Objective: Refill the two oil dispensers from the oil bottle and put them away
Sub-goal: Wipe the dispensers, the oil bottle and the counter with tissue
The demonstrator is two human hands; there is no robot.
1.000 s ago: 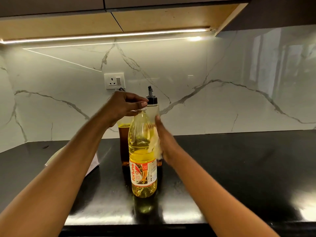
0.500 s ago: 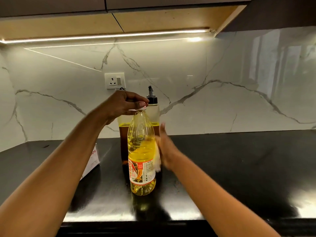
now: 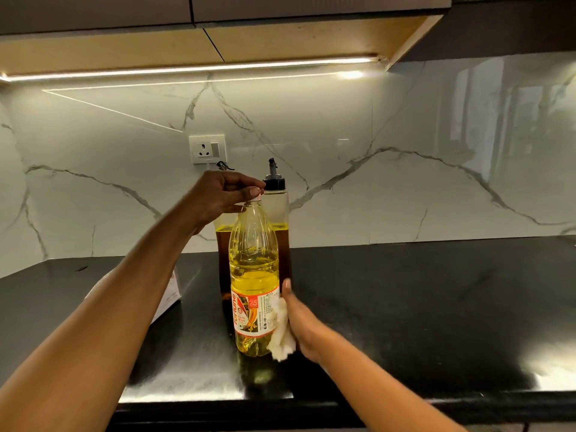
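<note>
Cap step, probably. Pinching the oil bottle [image 3: 254, 275] cap [image 3: 258, 198] with the left hand [image 3: 218, 194] fingers, clamping a white cloth [image 3: 282, 333] to its side with the right hand [image 3: 304, 322]. Dispensers [image 3: 276, 213] just behind it. Needs a steady pour next.

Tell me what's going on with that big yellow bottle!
A person is working at a black counter. Their left hand grips the cap of the upright oil bottle, while their right hand holds a white cloth against its lower side. Behind the bottle, near the wall, stand a dispenser with a black spout and a second dispenser, both partly filled.
</note>
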